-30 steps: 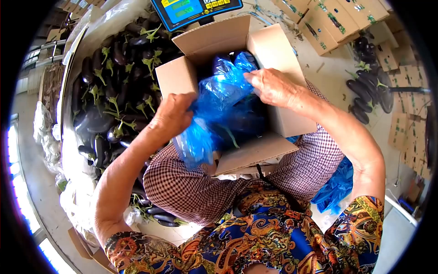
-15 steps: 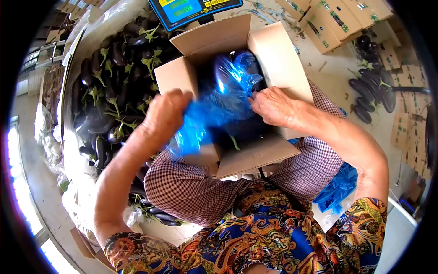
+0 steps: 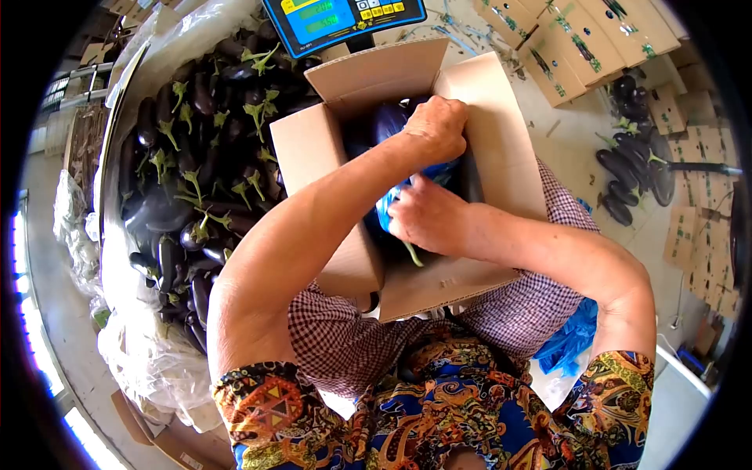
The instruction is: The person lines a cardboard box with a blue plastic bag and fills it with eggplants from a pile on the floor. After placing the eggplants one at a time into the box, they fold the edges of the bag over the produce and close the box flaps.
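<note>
An open cardboard box (image 3: 489,129) stands between my knees, its flaps folded outward. In it are dark purple eggplants (image 3: 388,121) and a crumpled blue plastic bag (image 3: 383,210). My left hand (image 3: 439,129) reaches across to the box's far right and is closed in a fist on the bag, most of which it hides. Below it, my right hand (image 3: 423,215) is closed too, its fingers pinching the bag near the middle of the box. A green eggplant stem (image 3: 413,254) pokes out near the front flap.
Left of the box lies a large heap of eggplants (image 3: 204,102) beside clear plastic sheeting (image 3: 149,360). A digital scale display (image 3: 337,23) sits behind the box. On the right are stacked cartons (image 3: 576,51), loose eggplants (image 3: 623,172) and more blue plastic (image 3: 568,341).
My left hand has moved right and up, crossing over the box above my right hand. My right hand has shifted down and left. The bag is gathered in, no longer stretched out leftward.
</note>
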Action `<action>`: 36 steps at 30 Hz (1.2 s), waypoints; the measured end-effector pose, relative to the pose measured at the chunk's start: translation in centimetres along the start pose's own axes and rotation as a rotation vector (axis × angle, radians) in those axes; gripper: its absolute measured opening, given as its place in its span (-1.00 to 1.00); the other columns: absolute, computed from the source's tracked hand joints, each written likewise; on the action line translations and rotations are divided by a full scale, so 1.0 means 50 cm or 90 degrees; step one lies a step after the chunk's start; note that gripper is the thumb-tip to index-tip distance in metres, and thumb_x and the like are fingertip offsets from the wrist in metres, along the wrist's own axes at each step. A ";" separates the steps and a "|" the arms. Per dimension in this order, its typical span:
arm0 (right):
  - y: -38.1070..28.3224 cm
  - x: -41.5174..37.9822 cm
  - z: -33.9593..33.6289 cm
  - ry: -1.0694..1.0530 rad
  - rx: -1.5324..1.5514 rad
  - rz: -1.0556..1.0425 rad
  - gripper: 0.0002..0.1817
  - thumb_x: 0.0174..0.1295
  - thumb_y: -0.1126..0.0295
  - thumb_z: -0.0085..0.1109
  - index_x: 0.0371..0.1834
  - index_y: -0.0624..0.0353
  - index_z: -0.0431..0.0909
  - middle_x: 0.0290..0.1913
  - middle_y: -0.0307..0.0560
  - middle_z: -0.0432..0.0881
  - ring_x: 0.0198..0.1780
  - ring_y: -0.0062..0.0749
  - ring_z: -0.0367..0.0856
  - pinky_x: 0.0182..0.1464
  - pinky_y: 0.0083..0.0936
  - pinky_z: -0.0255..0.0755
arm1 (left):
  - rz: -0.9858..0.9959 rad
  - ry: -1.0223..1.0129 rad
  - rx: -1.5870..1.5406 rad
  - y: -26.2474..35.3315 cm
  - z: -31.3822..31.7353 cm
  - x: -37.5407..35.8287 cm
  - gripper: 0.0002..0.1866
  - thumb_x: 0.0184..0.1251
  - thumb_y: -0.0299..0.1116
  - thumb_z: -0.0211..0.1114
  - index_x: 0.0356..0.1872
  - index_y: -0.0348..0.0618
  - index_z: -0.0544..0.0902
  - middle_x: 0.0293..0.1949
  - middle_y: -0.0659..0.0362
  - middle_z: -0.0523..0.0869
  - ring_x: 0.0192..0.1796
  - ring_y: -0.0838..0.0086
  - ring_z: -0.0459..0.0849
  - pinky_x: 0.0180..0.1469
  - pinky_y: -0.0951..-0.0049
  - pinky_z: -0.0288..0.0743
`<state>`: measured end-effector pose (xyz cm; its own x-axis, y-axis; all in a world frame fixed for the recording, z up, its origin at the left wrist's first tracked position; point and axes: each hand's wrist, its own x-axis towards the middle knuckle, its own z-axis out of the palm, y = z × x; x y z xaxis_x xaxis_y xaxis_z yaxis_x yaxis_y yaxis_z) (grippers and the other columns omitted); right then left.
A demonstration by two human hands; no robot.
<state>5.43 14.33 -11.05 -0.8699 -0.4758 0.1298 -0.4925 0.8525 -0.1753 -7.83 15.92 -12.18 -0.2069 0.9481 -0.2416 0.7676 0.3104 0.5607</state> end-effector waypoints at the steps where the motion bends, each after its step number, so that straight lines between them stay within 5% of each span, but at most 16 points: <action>1: 0.007 0.003 0.013 -0.006 0.025 0.042 -0.83 0.09 0.34 0.10 -0.57 0.11 0.63 -0.35 -0.10 0.64 -0.19 -0.19 0.63 -0.12 -0.18 0.46 | 0.015 -0.032 -0.007 0.004 -0.003 -0.006 -0.72 0.03 -0.42 0.23 -0.19 -0.12 0.75 -0.15 -0.09 0.74 -0.01 -0.02 0.69 0.07 0.14 0.58; 3: 0.026 0.010 0.031 -0.016 0.068 0.126 -0.82 0.11 0.32 0.09 -0.52 0.12 0.64 -0.29 -0.09 0.66 -0.12 -0.16 0.63 -0.04 -0.16 0.47 | 0.091 -0.102 -0.035 0.018 -0.018 -0.016 -0.69 -0.02 -0.50 0.19 -0.20 -0.14 0.74 -0.17 -0.09 0.74 -0.02 0.01 0.69 0.07 0.17 0.57; 5: 0.028 0.038 0.006 -0.195 0.115 0.308 -0.69 0.37 0.25 0.02 -0.01 0.19 0.63 -0.03 -0.02 0.70 0.08 -0.36 0.63 0.20 -0.36 0.38 | 0.210 -0.183 -0.090 0.045 -0.031 -0.037 -0.63 -0.11 -0.63 0.12 -0.22 -0.18 0.72 -0.20 -0.08 0.74 -0.06 0.04 0.70 0.05 0.20 0.56; 7: 0.050 0.008 0.046 0.031 0.106 0.282 -0.60 0.43 0.17 -0.01 0.16 0.20 0.54 0.05 -0.09 0.69 0.15 -0.47 0.60 0.27 -0.43 0.31 | 0.203 -0.142 -0.038 0.074 -0.055 -0.055 -0.65 -0.02 -0.64 0.14 -0.16 -0.20 0.70 -0.20 -0.07 0.72 -0.07 0.08 0.69 0.00 0.21 0.56; 9: 0.059 -0.034 -0.012 0.176 0.210 0.349 -0.61 0.41 0.11 0.04 0.06 0.19 0.58 -0.02 -0.13 0.68 0.04 -0.50 0.61 0.18 -0.48 0.36 | 0.208 0.025 0.115 0.100 -0.081 -0.078 -0.70 0.05 -0.62 0.16 -0.16 -0.22 0.68 -0.22 -0.04 0.72 -0.12 0.07 0.70 -0.06 0.21 0.58; 11: 0.073 -0.036 -0.036 0.171 0.313 0.385 -0.64 0.37 0.10 0.08 -0.06 0.18 0.58 -0.12 -0.17 0.66 -0.09 -0.51 0.59 0.04 -0.51 0.38 | 0.309 0.187 -0.069 0.100 -0.123 -0.100 -0.80 0.12 -0.57 0.19 -0.21 -0.27 0.65 -0.27 -0.01 0.70 -0.18 0.06 0.70 -0.13 0.22 0.59; 13: 0.173 -0.013 -0.006 0.011 0.406 0.389 -0.71 0.33 0.14 0.12 -0.20 0.17 0.56 -0.25 -0.18 0.62 -0.25 -0.50 0.53 -0.14 -0.52 0.38 | 0.345 0.206 -0.146 0.087 -0.163 -0.151 -0.86 0.14 -0.53 0.22 -0.26 -0.24 0.63 -0.29 0.02 0.68 -0.26 0.09 0.70 -0.18 0.24 0.61; 16: 0.286 0.022 0.030 -0.237 0.542 0.390 -0.75 0.27 0.21 0.19 -0.41 0.16 0.53 -0.44 -0.20 0.56 -0.48 -0.50 0.44 -0.41 -0.54 0.38 | 0.395 0.200 0.027 0.036 -0.084 -0.198 -0.76 0.10 -0.49 0.30 -0.17 -0.19 0.62 -0.27 0.05 0.65 -0.32 0.23 0.72 -0.29 0.30 0.65; 17: 0.220 0.064 -0.064 -0.271 0.650 0.663 -0.76 0.21 0.31 0.19 -0.55 0.17 0.49 -0.55 -0.16 0.53 -0.54 -0.47 0.43 -0.51 -0.47 0.34 | 0.335 0.144 0.143 0.027 -0.049 -0.223 -0.70 0.08 -0.48 0.32 -0.10 -0.17 0.61 -0.26 0.06 0.63 -0.34 0.28 0.72 -0.34 0.32 0.65; 19: 0.225 0.065 -0.035 -0.182 0.817 0.738 -0.77 0.16 0.32 0.22 -0.55 0.21 0.49 -0.51 -0.04 0.58 -0.49 -0.41 0.53 -0.50 -0.44 0.40 | 0.296 0.261 0.248 0.023 0.009 -0.223 -0.66 0.04 -0.42 0.36 -0.11 -0.21 0.56 -0.32 0.06 0.55 -0.37 0.31 0.70 -0.48 0.36 0.62; 22: 0.245 0.071 -0.036 -0.295 0.565 0.651 -0.81 0.18 0.35 0.20 -0.39 0.27 0.52 -0.37 0.13 0.66 -0.35 -0.27 0.69 -0.44 -0.42 0.53 | 0.296 0.277 0.285 -0.003 0.048 -0.183 -0.77 0.06 -0.44 0.29 -0.23 -0.23 0.54 -0.31 0.04 0.55 -0.40 0.31 0.68 -0.47 0.35 0.62; 26: 0.228 0.061 -0.040 -0.160 0.772 0.736 -0.80 0.21 0.38 0.17 -0.32 0.35 0.53 -0.35 0.13 0.70 -0.27 -0.21 0.75 -0.32 -0.34 0.62 | 0.325 0.164 0.278 -0.016 0.085 -0.169 -0.84 0.06 -0.48 0.23 -0.31 -0.22 0.51 -0.31 0.03 0.53 -0.38 0.28 0.68 -0.47 0.35 0.62; 29: 0.227 0.055 -0.031 -0.114 0.521 0.622 -0.83 0.18 0.40 0.15 -0.35 0.33 0.52 -0.38 0.12 0.70 -0.36 -0.21 0.73 -0.32 -0.29 0.61 | 0.262 0.159 0.251 -0.010 0.066 -0.178 -0.82 -0.01 -0.53 0.25 -0.33 -0.18 0.51 -0.32 0.04 0.52 -0.35 0.20 0.69 -0.44 0.28 0.62; 30: 0.211 0.052 -0.049 -0.070 0.287 0.529 -0.88 0.14 0.45 0.15 -0.43 0.30 0.51 -0.43 0.14 0.67 -0.41 -0.05 0.69 -0.34 -0.21 0.56 | 0.235 0.123 0.233 -0.020 0.048 -0.197 -0.81 -0.03 -0.54 0.26 -0.33 -0.18 0.51 -0.31 0.03 0.52 -0.34 0.18 0.69 -0.42 0.26 0.62; 34: 0.186 -0.010 -0.025 0.024 0.131 0.273 -0.85 0.11 0.45 0.19 -0.54 0.26 0.48 -0.52 0.15 0.60 -0.42 0.18 0.58 -0.35 -0.07 0.47 | 0.136 0.132 0.091 -0.058 -0.001 -0.244 -0.83 0.00 -0.55 0.26 -0.33 -0.19 0.54 -0.36 0.01 0.59 -0.38 0.13 0.67 -0.35 0.18 0.56; 36: 0.170 -0.022 -0.051 0.025 0.193 0.419 -0.91 0.01 0.50 0.16 -0.57 0.26 0.49 -0.51 0.19 0.61 -0.39 0.15 0.63 -0.32 -0.10 0.52 | 0.051 0.117 -0.090 -0.076 -0.033 -0.250 -0.87 0.11 -0.51 0.26 -0.31 -0.28 0.55 -0.44 -0.02 0.64 -0.43 0.18 0.65 -0.35 0.24 0.53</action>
<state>2.28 22.63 -10.21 -0.9898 0.1287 -0.0618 0.1424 0.8591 -0.4916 -9.15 3.02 -9.99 -0.2661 0.9626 -0.0505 0.6967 0.2283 0.6801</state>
